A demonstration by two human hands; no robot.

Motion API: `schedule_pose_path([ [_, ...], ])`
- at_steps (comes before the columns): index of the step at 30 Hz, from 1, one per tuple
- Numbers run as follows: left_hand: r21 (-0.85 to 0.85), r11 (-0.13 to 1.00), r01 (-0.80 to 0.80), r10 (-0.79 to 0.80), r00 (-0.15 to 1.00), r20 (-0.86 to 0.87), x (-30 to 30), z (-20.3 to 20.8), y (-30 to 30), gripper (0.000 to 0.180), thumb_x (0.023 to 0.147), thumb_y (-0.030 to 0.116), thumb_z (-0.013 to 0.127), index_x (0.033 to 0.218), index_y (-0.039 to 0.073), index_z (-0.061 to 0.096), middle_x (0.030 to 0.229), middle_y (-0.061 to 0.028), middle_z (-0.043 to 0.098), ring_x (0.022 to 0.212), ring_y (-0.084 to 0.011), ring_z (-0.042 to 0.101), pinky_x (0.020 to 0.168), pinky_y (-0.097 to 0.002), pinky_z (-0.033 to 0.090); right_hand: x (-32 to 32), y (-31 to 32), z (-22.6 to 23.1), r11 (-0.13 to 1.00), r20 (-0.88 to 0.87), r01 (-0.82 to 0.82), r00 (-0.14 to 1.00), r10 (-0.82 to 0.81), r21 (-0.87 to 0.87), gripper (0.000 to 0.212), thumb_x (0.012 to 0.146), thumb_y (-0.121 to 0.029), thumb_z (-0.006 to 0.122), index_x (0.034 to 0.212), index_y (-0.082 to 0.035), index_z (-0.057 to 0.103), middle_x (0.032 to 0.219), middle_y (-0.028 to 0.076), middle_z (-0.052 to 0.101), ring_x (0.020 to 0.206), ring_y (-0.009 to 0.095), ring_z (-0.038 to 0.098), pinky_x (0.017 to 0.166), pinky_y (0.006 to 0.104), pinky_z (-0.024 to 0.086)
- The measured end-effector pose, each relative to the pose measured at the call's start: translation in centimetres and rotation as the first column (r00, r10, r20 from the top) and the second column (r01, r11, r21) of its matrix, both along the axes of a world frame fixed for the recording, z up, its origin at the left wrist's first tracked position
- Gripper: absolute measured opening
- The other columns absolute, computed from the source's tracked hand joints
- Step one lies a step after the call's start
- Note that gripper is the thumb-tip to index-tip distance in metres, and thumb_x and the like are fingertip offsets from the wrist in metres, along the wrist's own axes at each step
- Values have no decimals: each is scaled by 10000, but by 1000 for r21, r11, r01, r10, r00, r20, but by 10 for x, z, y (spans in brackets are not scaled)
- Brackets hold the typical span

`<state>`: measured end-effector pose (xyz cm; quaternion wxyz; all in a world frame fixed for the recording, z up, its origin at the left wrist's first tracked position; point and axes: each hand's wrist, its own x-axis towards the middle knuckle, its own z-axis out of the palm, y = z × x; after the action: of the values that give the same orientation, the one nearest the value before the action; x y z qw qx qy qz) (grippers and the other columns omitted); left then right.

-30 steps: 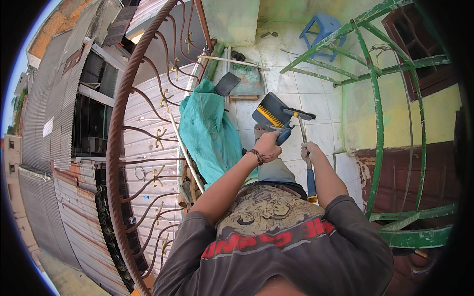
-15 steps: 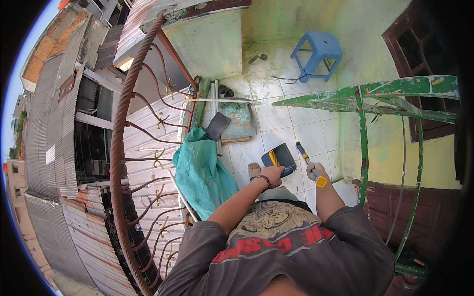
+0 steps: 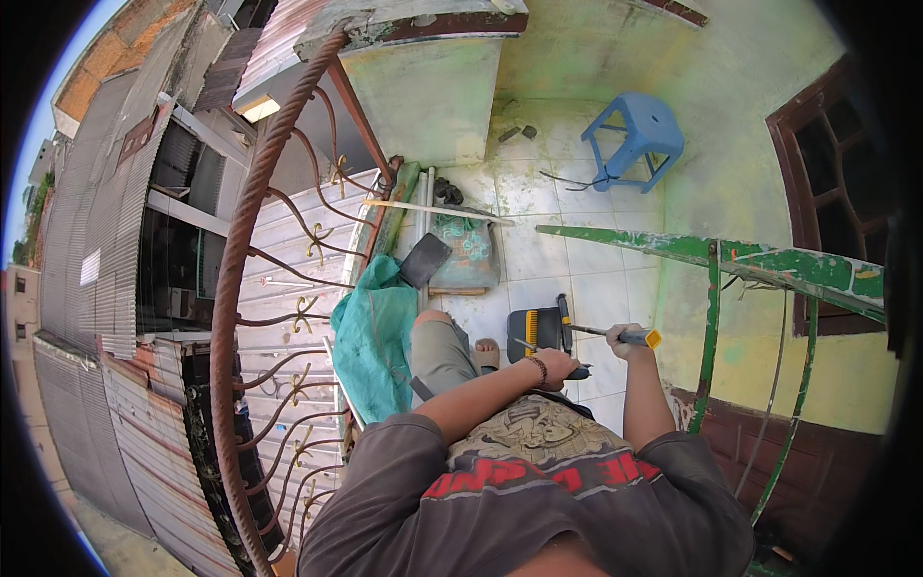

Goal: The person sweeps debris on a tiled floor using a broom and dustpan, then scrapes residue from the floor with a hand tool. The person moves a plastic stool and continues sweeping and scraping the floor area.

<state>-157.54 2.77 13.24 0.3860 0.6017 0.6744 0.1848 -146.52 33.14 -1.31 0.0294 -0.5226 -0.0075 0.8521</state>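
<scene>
In front of me is a black dustpan point(image 3: 550, 332) with a row of yellow teeth, low over the white tiles. My left hand point(image 3: 550, 365), a beaded bracelet on its wrist, is closed at the dustpan's near end, and a dark grip end pokes out to its right. A thin pale edge shows just left of those fingers; what it belongs to is unclear. My right hand point(image 3: 630, 343) is wrapped round the shaft of a yellow-tipped hand tool point(image 3: 591, 332). The tool's narrow black-and-yellow head meets the dustpan's right edge; its exact kind cannot be told.
A blue plastic stool point(image 3: 635, 135) stands at the back right. Green painted metal framework point(image 3: 711, 252) juts in from the right. On the left are a teal sack point(image 3: 373, 337), a printed bag point(image 3: 466, 252) and a rusty railing point(image 3: 231, 288).
The dustpan has turned squarer to me, and the left hand has come lower. My right hand has swung the tool from upright to nearly level, bringing its head against the dustpan.
</scene>
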Motion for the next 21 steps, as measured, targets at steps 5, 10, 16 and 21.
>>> schedule_pose_path([
  [5,17,970,240,-237,964,-122,-28,5,7,285,714,99,628,993,40,619,888,-164,683,860,-327,669,744,-422,531,-46,-37,58,907,69,411,911,-406,-88,65,854,-92,461,817,-56,422,667,47,448,564,202,509,485,296,497],
  [10,111,956,272,-221,914,-340,-53,-31,28,162,807,168,603,960,117,616,863,-82,654,826,-257,655,702,-405,464,-82,-33,86,920,53,355,935,-351,-166,130,898,-152,483,902,-28,443,722,76,468,648,230,545,561,327,538],
  [16,319,947,23,134,877,-461,-105,-35,15,215,812,167,578,1022,118,586,912,-69,624,862,-237,601,780,-382,402,-135,-45,76,893,102,433,890,-445,121,105,848,-45,463,779,6,401,666,79,446,537,191,509,456,263,512],
  [21,216,976,-31,104,937,-334,-124,-36,3,378,760,116,620,1126,65,538,1008,-144,594,873,-259,609,729,-388,464,-115,-44,79,944,88,304,945,-316,126,119,879,-53,485,816,9,405,677,81,472,479,154,484,430,225,488],
])
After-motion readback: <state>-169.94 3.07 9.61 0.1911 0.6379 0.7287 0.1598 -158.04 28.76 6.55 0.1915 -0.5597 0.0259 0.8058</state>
